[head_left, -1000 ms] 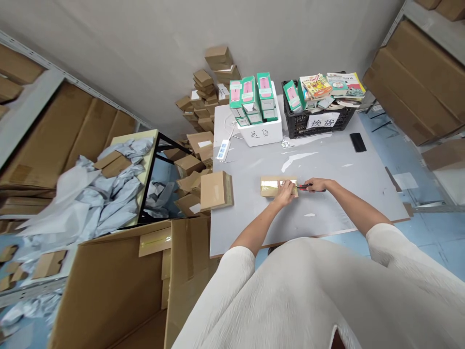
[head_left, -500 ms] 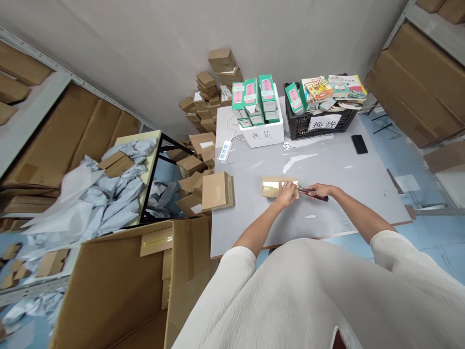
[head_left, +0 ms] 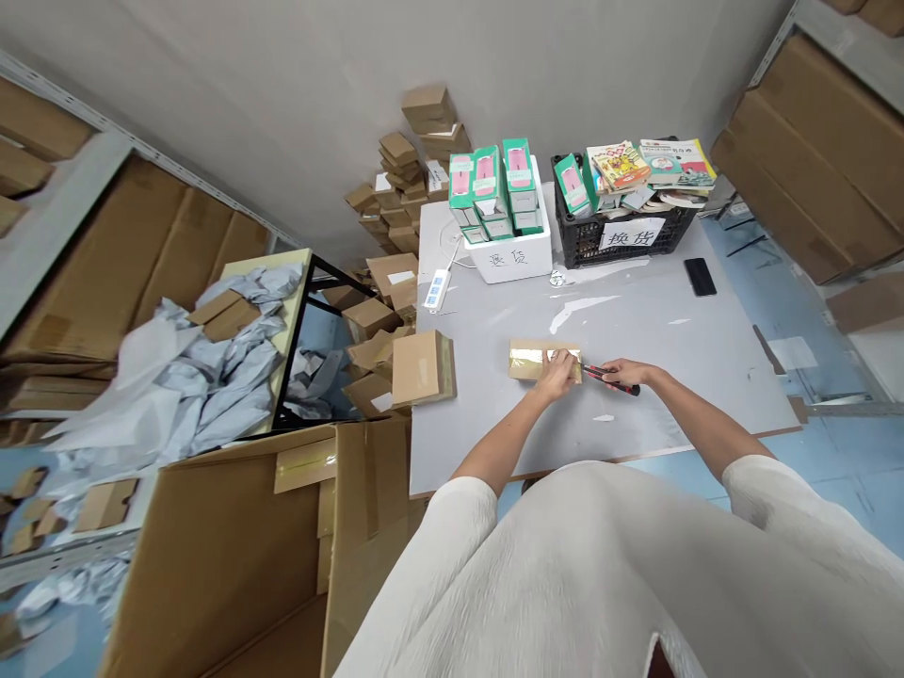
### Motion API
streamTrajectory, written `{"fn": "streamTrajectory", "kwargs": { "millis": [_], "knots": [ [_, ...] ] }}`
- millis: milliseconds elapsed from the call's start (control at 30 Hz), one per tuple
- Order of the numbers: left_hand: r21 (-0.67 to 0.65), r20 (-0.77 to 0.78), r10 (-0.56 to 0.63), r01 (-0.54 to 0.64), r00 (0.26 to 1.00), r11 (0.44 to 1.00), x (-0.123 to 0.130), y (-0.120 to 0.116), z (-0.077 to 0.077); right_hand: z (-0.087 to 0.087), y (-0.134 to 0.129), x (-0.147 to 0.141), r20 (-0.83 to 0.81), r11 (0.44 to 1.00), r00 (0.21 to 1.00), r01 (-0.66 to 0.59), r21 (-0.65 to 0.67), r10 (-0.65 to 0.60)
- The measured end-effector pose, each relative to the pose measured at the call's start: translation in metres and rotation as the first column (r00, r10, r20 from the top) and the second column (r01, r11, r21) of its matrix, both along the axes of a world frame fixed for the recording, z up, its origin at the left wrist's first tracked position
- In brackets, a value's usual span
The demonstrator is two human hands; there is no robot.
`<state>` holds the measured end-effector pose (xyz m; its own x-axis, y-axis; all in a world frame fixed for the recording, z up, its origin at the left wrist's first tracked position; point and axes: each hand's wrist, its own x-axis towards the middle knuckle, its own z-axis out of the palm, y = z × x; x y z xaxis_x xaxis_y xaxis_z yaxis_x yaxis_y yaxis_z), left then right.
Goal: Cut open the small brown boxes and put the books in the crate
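A small cardboard box (head_left: 524, 362) lies on the grey table, with shiny clear tape along its top. My left hand (head_left: 557, 373) grips it near its right end, fingers over the top. In my right hand (head_left: 621, 370) is a black and red utility knife (head_left: 628, 387), its front end at the box's right end. Whether the blade touches the tape is too small to tell.
On the table (head_left: 487, 438) are a white bin (head_left: 519, 261) of green boxes, a black crate (head_left: 639, 247) with books, a phone (head_left: 700, 277), a power strip (head_left: 436, 290) and another cardboard box (head_left: 416, 367). A large open carton (head_left: 371, 480) stands at the left.
Both hands keep their hold on the box and the knife, in nearly the same place. The whole view has shifted very slightly.
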<state>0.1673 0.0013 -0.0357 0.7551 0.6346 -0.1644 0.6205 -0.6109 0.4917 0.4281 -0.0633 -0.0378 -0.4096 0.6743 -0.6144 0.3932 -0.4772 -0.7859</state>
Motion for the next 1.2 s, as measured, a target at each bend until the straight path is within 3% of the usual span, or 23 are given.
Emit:
{"fn": "streamTrajectory", "kwargs": {
  "millis": [167,300,533,700,833,967,1067,1200],
  "knots": [
    [-0.001,-0.033,0.004,-0.004,0.999,1.0,-0.001,0.003,0.003,-0.003,-0.002,-0.014,0.033,1.0,0.999,-0.001,-0.014,0.001],
    [0.007,-0.022,0.022,-0.022,1.0,1.0,-0.001,0.004,0.001,-0.004,-0.021,-0.002,0.013,0.997,0.997,0.074,-0.028,-0.074],
    [0.016,-0.009,0.17,-0.169,0.985,0.985,0.008,0.003,0.003,0.006,-0.033,0.025,0.109,0.939,0.934,0.331,0.091,-0.34],
    [0.058,-0.009,0.294,-0.293,0.956,0.954,0.006,0.013,0.013,0.01,-0.025,0.014,0.119,0.916,0.916,0.36,0.177,-0.383],
    [0.07,-0.088,0.361,-0.355,0.929,0.932,0.004,0.025,0.016,0.016,-0.021,0.004,0.173,0.907,0.927,0.265,0.328,-0.334],
    [0.042,-0.154,0.32,-0.317,0.935,0.947,0.009,0.033,0.013,0.028,-0.017,-0.005,0.359,0.853,0.904,0.014,0.521,-0.234],
    [0.0,-0.214,0.306,-0.313,0.928,0.95,0.013,0.038,0.012,0.035,-0.015,-0.011,0.53,0.821,0.829,-0.169,0.544,-0.18],
    [-0.024,-0.268,0.311,-0.329,0.912,0.944,0.017,0.044,0.011,0.037,-0.011,-0.016,0.663,0.808,0.733,-0.296,0.509,-0.149]
  ]
}}
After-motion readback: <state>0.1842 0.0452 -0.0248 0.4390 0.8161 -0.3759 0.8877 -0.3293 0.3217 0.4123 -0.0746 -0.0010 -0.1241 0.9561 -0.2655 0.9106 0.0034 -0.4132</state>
